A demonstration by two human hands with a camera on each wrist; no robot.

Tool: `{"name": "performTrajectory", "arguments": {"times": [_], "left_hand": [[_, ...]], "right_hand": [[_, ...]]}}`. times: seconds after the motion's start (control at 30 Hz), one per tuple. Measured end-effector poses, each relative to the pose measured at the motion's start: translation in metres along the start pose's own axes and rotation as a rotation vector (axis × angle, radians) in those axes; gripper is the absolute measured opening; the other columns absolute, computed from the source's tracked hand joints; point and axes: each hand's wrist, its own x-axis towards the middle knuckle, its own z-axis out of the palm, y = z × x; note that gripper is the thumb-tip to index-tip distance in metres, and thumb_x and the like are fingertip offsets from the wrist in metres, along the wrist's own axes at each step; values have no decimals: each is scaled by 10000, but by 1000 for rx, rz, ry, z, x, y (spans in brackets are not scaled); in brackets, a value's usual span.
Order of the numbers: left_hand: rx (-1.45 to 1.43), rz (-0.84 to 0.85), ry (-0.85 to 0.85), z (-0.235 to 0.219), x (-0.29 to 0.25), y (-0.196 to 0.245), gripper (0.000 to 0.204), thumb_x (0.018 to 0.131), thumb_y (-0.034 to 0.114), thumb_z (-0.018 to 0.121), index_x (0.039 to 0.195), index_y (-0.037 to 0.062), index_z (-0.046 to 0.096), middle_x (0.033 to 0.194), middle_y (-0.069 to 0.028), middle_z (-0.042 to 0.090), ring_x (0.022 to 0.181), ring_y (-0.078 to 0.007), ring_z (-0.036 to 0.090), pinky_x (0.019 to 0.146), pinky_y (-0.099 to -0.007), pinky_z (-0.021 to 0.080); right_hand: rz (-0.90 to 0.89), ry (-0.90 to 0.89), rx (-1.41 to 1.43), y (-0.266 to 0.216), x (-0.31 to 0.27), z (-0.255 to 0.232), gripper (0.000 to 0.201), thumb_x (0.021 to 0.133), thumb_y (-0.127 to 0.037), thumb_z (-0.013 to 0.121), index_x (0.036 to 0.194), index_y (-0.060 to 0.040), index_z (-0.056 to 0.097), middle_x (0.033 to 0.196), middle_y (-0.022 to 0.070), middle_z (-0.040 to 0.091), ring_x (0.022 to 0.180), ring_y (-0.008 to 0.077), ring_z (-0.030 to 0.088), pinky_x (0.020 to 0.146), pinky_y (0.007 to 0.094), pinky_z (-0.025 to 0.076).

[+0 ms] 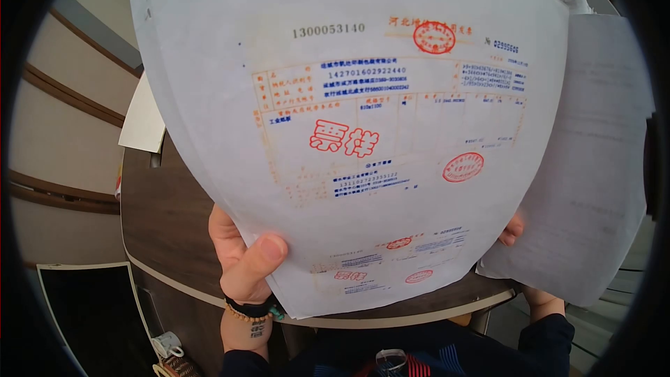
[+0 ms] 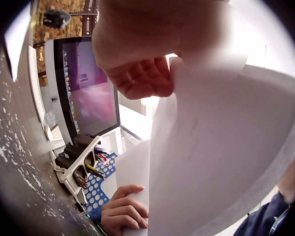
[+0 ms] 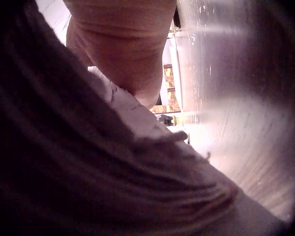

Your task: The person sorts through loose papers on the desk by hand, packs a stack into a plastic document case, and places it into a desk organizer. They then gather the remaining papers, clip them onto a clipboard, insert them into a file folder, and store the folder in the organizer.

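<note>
A white printed sheet (image 1: 391, 202), with red stamps and blue print, is held up by my left hand (image 1: 248, 258). The thumb lies on its front near the lower left edge, the fingers behind; its plain back (image 2: 221, 137) fills much of the left wrist view, beside the curled fingers of that hand (image 2: 142, 49). At the right, my right hand (image 1: 514, 229), mostly hidden by the sheet, grips more white paper (image 1: 586, 160); the left wrist view shows this hand (image 2: 124, 210) with bent fingers on a paper edge. A dark sleeve (image 3: 88, 157) covers much of the right wrist view.
Below the papers is a dark brown table (image 1: 174, 202). In the left wrist view, a monitor (image 2: 91, 88) stands behind a pen organizer (image 2: 78, 162) and a blue dotted item (image 2: 96, 194). A patterned cup (image 1: 166, 344) is at the lower left, near a black panel (image 1: 98, 321).
</note>
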Motion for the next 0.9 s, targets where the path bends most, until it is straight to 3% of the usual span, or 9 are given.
{"name": "performTrajectory", "arguments": {"times": [0.2, 0.27, 0.6, 0.7, 0.77, 0.9], "left_hand": [[-7, 1, -15, -2, -2, -1, 547, 740, 146, 729, 1222, -28, 538, 1184, -203, 621, 1052, -268, 619, 933, -410, 481], [-5, 29, -158, -11, -3, -2, 563, 789, 96, 618, 1313, -32, 457, 1278, -257, 549, 1127, -353, 589, 978, -477, 478], [-13, 30, -168, -9, -1, -4, 563, 787, 83, 603, 1317, -32, 452, 1291, -255, 541, 1146, -354, 577, 988, -471, 469], [44, 25, -122, -3, 5, -5, 548, 793, 97, 614, 1298, -50, 460, 1260, -228, 567, 1107, -311, 599, 967, -422, 477], [252, 17, -12, 6, 11, -8, 453, 860, 118, 625, 1251, -70, 494, 1156, -143, 620, 1037, -172, 582, 912, -311, 438], [420, 79, -100, 9, 16, -16, 358, 968, 113, 496, 1278, -65, 466, 1174, -109, 597, 1035, -120, 545, 909, -271, 414]], "right_hand": [[-18, 20, -25, -2, -5, 4, 436, 856, -512, 604, 1097, -151, 560, 1135, 108, 556, 1019, 223, 521, 828, 365, 420], [-24, 27, -33, -2, -8, 7, 432, 856, -510, 605, 1093, -152, 562, 1136, 108, 556, 1021, 223, 521, 829, 365, 420], [-36, 79, -56, -2, -16, 12, 414, 855, -505, 612, 1072, -154, 575, 1144, 107, 556, 1033, 223, 516, 832, 366, 419], [-36, 89, -66, -3, -15, 13, 409, 854, -503, 614, 1066, -155, 578, 1146, 106, 556, 1036, 223, 515, 832, 367, 419], [-35, 94, -74, -4, -14, 14, 406, 854, -502, 615, 1062, -155, 581, 1148, 106, 556, 1039, 223, 514, 833, 367, 419], [-36, 102, -102, -10, -14, 21, 399, 853, -500, 617, 1054, -156, 586, 1151, 105, 556, 1043, 223, 513, 834, 367, 418]]}}
